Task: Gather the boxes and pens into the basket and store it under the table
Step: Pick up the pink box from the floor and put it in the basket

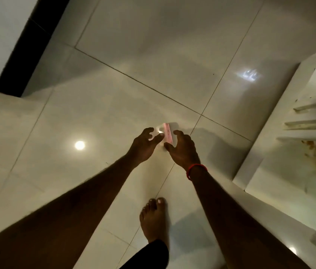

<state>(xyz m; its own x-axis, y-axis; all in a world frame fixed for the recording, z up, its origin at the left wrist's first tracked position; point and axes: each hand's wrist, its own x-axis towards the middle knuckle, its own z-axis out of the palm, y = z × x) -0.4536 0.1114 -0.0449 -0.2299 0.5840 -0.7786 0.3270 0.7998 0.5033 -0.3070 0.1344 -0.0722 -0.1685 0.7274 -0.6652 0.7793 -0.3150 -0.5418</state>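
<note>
We see a floor [134, 55] of large pale tiles, smooth and highly glossy, mirroring round lamps and a bright patch, with thin dark grout lines between them. The box [168, 133] looks smooth and white with a pink stripe, though blur hides whether it is card or plastic, and the band [196, 168] is red thread. The white unit [281, 133] looks painted and matt, blotched with brownish stains, and the trouser leg [153, 255] is matt black cloth.

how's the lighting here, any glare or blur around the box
Head view: dim overall, the left hand and right hand dark shapes; the glossy floor carries a round glare left of them and a smeared pale reflection upper right; the box between them looks washed out and soft, its print unreadable.
</note>
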